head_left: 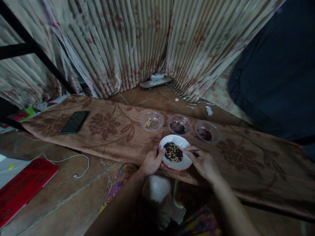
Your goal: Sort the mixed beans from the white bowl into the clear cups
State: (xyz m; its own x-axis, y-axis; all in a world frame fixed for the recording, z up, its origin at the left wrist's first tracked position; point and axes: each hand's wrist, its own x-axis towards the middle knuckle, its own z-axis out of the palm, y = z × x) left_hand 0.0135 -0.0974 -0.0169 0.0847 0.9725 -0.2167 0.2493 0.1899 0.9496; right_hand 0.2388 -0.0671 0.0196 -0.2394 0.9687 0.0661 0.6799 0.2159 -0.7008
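Observation:
A white bowl with a red rim (185, 143) holds a heap of mixed dark and pale beans (173, 152) on a brown floral mat. My left hand (150, 162) grips the bowl's left edge, thumb on the rim. My right hand (203, 161) is closed in a pinch on thin metal tweezers (194, 150) whose tips reach the beans. Behind the bowl stand three clear plastic cups: the left one (152, 120) with pale beans, the middle one (179, 124) with black beans, the right one (207, 131) with dark red beans.
A black phone (75, 121) lies on the mat (110, 131) at the left. A red flat case (23, 185) and a white cable (78, 164) lie on the tiled floor. Striped curtains (137, 42) hang behind. A dark cloth-covered mass (278, 75) fills the right.

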